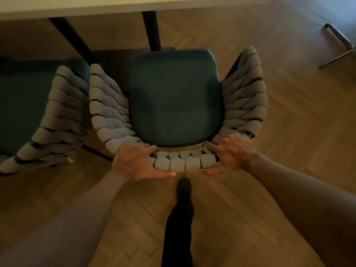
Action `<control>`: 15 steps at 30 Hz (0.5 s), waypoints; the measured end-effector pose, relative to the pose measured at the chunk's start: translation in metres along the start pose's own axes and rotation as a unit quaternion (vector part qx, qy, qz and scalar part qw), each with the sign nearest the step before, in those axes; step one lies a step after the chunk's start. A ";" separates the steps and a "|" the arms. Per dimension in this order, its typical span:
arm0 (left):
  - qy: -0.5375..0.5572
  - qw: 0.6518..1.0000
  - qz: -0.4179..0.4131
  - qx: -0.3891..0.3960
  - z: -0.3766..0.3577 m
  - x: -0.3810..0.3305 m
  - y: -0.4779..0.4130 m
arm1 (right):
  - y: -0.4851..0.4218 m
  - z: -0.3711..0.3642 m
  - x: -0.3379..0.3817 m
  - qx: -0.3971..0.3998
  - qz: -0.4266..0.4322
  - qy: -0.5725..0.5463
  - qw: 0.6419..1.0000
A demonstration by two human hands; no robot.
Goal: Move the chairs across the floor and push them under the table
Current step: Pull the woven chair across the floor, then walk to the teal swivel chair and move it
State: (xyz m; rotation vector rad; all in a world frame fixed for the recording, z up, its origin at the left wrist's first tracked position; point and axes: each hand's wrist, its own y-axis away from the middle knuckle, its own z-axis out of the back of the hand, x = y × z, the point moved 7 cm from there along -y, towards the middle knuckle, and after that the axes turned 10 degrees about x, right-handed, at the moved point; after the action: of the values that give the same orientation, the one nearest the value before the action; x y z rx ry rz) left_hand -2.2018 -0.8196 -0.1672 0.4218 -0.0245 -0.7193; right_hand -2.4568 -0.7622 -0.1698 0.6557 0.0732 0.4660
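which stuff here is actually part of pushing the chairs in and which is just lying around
Part of the job: held chair, gripped at its woven back by the left hand and right hand; second chair beside it; table ahead.
Just lying about: metal frame on the floor, far right.

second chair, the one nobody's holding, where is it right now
In the head view the second chair stands at the far left, close beside the held chair, facing the table, whose black leg stands near the gap between them.
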 end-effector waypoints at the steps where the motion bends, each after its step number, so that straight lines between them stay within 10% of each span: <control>1: 0.009 1.000 0.000 0.006 0.001 -0.003 -0.003 | 0.002 0.002 -0.004 0.013 0.000 0.000 1.000; 15: 0.105 0.950 0.082 0.281 0.027 -0.018 0.005 | 0.070 0.014 0.004 0.013 -0.108 -0.144 0.984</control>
State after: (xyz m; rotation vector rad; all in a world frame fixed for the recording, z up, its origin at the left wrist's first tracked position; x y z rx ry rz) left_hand -2.2165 -0.8146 -0.1390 1.0307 -0.0639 -0.4904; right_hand -2.4774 -0.7200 -0.1162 0.7258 -0.1229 0.1592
